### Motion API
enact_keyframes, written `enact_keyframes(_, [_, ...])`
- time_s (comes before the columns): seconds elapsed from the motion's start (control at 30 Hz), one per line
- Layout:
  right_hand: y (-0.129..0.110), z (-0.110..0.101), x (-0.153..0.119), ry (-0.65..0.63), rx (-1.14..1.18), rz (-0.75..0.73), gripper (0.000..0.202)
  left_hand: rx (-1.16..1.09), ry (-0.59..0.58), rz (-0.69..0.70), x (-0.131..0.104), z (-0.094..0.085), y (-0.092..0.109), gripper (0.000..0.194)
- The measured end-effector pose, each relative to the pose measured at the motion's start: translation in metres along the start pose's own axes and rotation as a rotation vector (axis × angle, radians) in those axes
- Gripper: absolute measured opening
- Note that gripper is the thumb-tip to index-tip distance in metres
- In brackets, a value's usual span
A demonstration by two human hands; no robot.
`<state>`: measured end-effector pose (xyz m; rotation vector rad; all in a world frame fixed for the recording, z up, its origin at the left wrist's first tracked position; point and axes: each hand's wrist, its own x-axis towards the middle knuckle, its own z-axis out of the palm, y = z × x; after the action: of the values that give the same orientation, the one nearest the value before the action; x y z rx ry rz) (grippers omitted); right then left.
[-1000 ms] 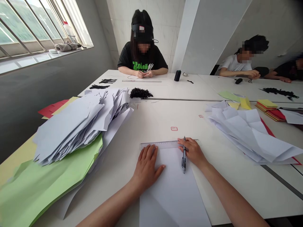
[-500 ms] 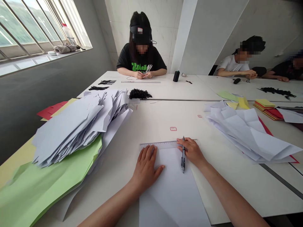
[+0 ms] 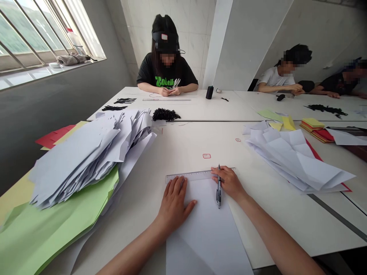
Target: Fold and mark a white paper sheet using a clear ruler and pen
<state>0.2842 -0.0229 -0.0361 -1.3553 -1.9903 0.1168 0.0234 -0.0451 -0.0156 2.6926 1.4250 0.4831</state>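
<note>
Ruler (image 3: pixel 199 175) along paper (image 3: pixel 205 233) edge, left hand (image 3: pixel 173 204) touching

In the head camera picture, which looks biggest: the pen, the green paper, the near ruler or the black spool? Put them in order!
1. Green paper
2. Near ruler
3. Pen
Not ranked: the black spool, because it stands farther away.

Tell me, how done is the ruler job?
Just starting, it seems. The ruler lies across the far end of the paper. The left hand rests on it; the right hand holds the pen. Drawing is probably left: I see no line.
</note>
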Motion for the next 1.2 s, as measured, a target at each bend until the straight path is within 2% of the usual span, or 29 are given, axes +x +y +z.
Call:
enact_keyframes(0.17, [-0.002,-0.004,0.002,0.021,0.064,0.055,0.023,0.005,0.016,0.006,0.001,0.001,-0.001,0.064])
enact_keyframes(0.33, [0.0,-0.009,0.002,0.179,0.151,0.3,0.02,0.01,0.03,0.013,0.002,0.002,-0.002,0.065])
enact_keyframes(0.43, [0.003,-0.009,0.002,0.213,0.216,0.388,0.02,0.013,0.04,0.014,0.002,0.004,-0.003,0.065])
enact_keyframes(0.77, [0.011,-0.017,-0.003,0.045,0.104,0.213,0.023,0.013,0.041,0.014,0.002,0.005,-0.004,0.065])
enact_keyframes(1.2, [0.02,-0.011,-0.001,0.03,0.021,0.101,0.025,0.061,0.048,0.024,0.003,0.006,-0.006,0.066])
